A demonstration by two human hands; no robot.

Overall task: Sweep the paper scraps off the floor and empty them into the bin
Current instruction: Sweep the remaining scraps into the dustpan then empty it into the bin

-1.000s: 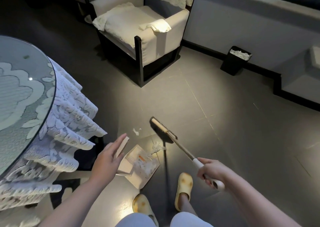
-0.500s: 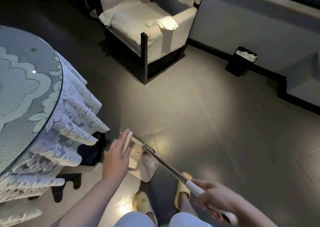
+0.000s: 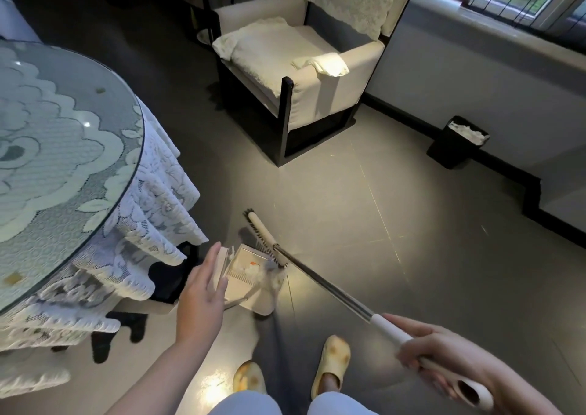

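- The person's left arm reaches forward and down from the lower middle of the view, forearm bare, wrist nearly straight.
- The left hand (image 3: pixel 203 291) lies against the upright handle of the dustpan (image 3: pixel 253 284); its fingers are stretched out long and close together along the handle's flat top, not visibly wrapped around it. I cannot tell from here whether the thumb hooks behind.
- The right arm comes in from the lower right corner, and the right hand (image 3: pixel 444 356) is curled firmly round the pale grip at the end of the broom (image 3: pixel 320 281), with the hollow butt of the grip sticking out past the palm.
- The broom's long axis runs on a diagonal, from that grip at lower right up and left to its brush head, which rests at the open lip of the dustpan; the head itself lies crosswise to the shaft, its far end pointing toward the armchair (image 3: pixel 301 75).
- The dustpan sits on the grey floor just ahead of the two yellow slippers (image 3: pixel 329 367), mouth toward the brush.
- White paper scraps (image 3: pixel 250 270) lie inside the pan, somewhat blurred.
- The black bin (image 3: pixel 456 143) stands well apart, against the wall at right, with white paper showing at its top.
- A round table with a lace cloth (image 3: pixel 95 192) stands just left of the dustpan.
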